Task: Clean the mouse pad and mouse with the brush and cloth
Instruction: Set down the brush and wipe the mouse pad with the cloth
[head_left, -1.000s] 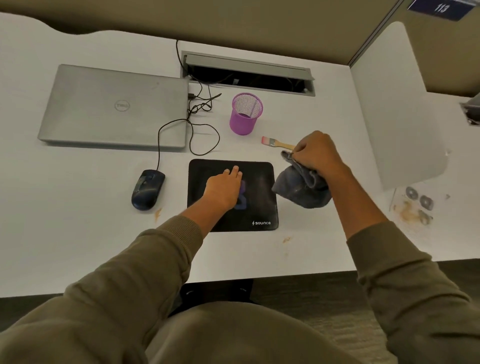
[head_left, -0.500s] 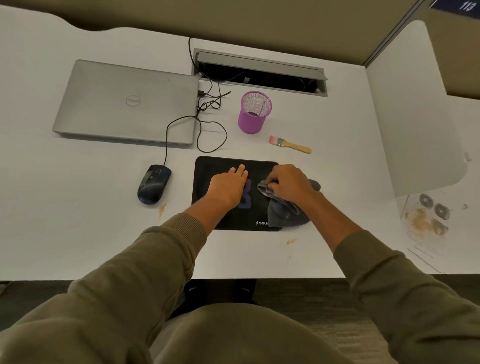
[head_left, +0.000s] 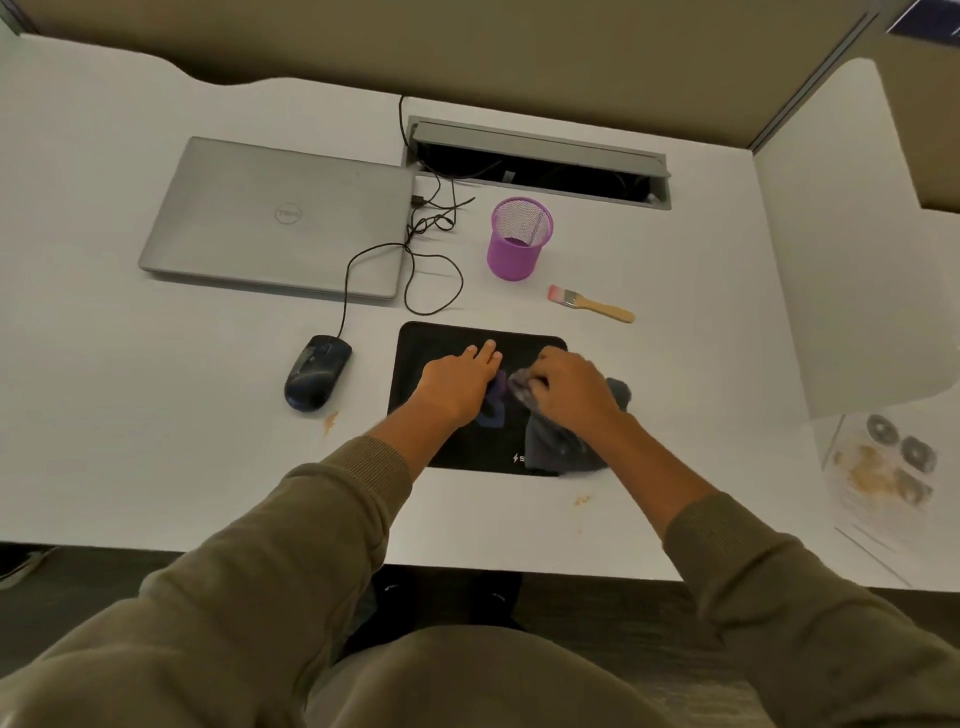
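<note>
A: How far along is it?

B: The black rectangular mouse pad (head_left: 431, 343), centre frame, is pinned by the flat left hand (head_left: 457, 382); the crumpled grey cloth (head_left: 550, 441) is gripped on it by the right hand (head_left: 571, 387).

A: What's left?

B: The dark corded mouse (head_left: 317, 373) and the wooden-handled brush (head_left: 592, 304) lie untouched on the counter (head_left: 156, 415).

The white table (head_left: 156, 467) carries a closed laptop (head_left: 280, 218) toward its far left, a purple mesh cup (head_left: 517, 241) and brush (head_left: 592, 304) farther right, and nearer the front edge a corded mouse (head_left: 317, 373) beside a black mouse pad (head_left: 431, 343).
</note>
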